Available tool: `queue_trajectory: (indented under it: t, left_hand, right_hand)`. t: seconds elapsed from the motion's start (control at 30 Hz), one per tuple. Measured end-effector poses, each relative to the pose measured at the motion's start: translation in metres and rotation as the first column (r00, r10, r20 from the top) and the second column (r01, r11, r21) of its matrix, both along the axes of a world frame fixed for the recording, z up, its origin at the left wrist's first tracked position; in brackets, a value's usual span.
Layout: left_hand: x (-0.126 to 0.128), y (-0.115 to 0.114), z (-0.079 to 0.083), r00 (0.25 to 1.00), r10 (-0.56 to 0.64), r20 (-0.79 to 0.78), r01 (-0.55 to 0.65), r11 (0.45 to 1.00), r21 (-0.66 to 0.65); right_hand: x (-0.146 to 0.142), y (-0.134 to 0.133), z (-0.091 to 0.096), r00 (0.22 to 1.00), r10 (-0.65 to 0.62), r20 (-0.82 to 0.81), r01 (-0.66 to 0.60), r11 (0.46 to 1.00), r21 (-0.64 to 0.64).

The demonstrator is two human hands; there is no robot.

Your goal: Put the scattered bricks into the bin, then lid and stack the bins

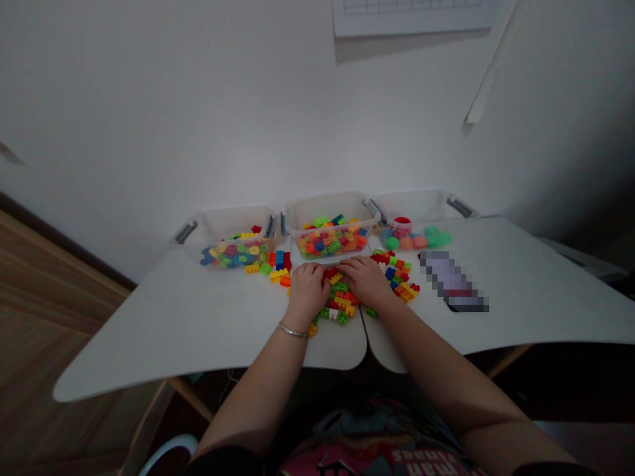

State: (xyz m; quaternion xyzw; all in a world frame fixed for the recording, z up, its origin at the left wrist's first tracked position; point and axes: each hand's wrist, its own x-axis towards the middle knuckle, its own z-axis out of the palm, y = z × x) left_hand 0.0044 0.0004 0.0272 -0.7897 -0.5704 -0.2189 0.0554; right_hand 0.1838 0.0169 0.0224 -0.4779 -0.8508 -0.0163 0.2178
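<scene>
A loose pile of coloured toy bricks lies on the white table under both hands. My left hand, with a bangle at the wrist, is closed at the pile's left side, its fingers curled. From the right, my right hand reaches in with its fingers bent together. Between the fingertips of both hands sits a red toy brick, beside a yellow one; the fingers partly hide them. More toy bricks spread to the right of my right hand, and others to the left of my left hand.
Behind the hands stands a clear bin full of bricks. A left clear bin holds mixed coloured pieces; a right clear bin holds green and orange pieces and a red-topped tub. A phone lies at right. A seam splits the tabletop.
</scene>
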Motion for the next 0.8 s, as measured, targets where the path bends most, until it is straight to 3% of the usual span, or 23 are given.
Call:
queue_trajectory:
  t: [0.17, 0.43, 0.57, 0.8]
  left_hand:
    - [0.000, 0.001, -0.001, 1.000, 0.001, 0.004, -0.001, 1.000, -0.005]
    - [0.000, 0.001, -0.002, 1.000, -0.001, 0.016, 0.001, 1.000, -0.002]
    - [0.000, 0.000, 0.000, 1.000, 0.001, 0.014, -0.001, 1.000, -0.005]
    - [0.000, -0.001, 0.001, 1.000, 0.006, 0.012, -0.006, 1.000, -0.008]
  right_hand:
    - [0.000, -0.003, 0.000, 0.993, -0.117, -0.001, 0.117, 0.993, 0.009]
    - [-0.002, -0.010, 0.004, 0.939, -0.343, 0.008, 0.342, 0.939, 0.033]
    - [-0.003, -0.011, 0.003, 0.931, -0.365, 0.007, 0.365, 0.931, 0.030]
    - [-0.004, -0.007, 0.004, 0.960, -0.279, 0.024, 0.279, 0.960, -0.014]
